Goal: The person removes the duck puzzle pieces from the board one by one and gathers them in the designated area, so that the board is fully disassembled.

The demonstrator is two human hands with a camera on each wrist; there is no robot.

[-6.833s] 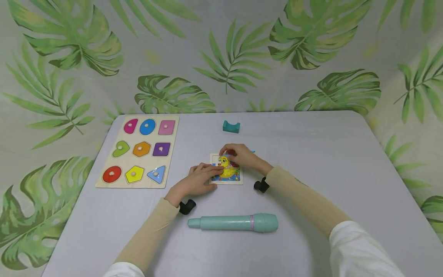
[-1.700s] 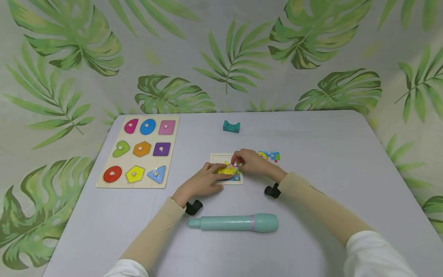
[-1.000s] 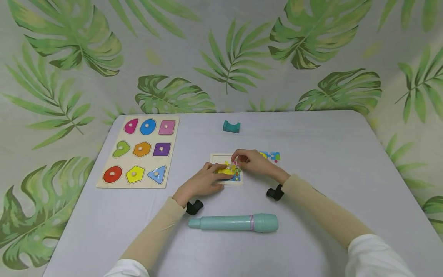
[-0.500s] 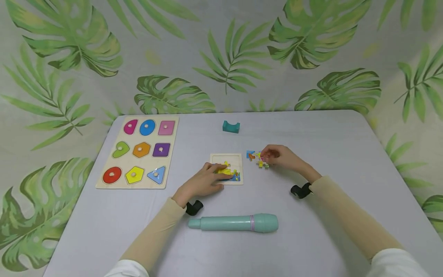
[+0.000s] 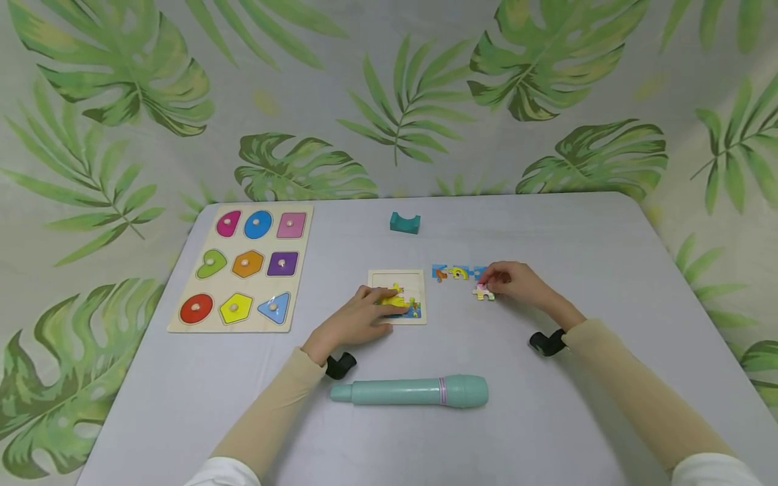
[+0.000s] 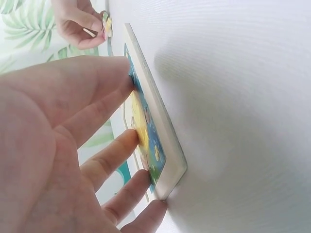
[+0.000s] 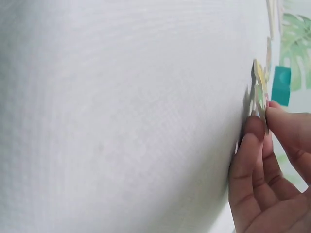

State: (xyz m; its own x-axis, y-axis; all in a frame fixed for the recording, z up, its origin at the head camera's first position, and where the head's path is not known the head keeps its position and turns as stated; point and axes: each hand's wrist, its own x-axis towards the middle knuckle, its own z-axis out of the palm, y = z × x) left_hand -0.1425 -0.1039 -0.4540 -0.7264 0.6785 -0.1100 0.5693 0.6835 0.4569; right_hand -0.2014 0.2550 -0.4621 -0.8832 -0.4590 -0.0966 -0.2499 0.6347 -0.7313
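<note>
A small square puzzle tray [image 5: 395, 275] with a duck picture lies mid-table, its upper part showing bare wood. My left hand [image 5: 358, 316] rests on it with fingers spread, touching the yellow and blue pieces in its lower part; the left wrist view shows the tray's thick edge [image 6: 167, 141]. To the right, my right hand [image 5: 516, 283] pinches a puzzle piece [image 5: 484, 292] between thumb and fingers, close over the table. In the right wrist view the piece [image 7: 260, 90] is seen edge-on. Just behind it lies a row of puzzle pieces [image 5: 458, 273], partly hidden by the hand.
A wooden shape board [image 5: 241, 266] with knobbed coloured shapes lies at the left. A teal U-shaped block [image 5: 404, 223] stands at the back. The mint-green toy microphone [image 5: 419, 391] lies across the front, between my forearms. Leaf-patterned cloth [image 5: 389, 101] hangs behind the table.
My right hand has lifted a piece out of the tray's right side and carried it right, below the row of loose pieces. My left hand has stayed on the tray since about one second ago.
</note>
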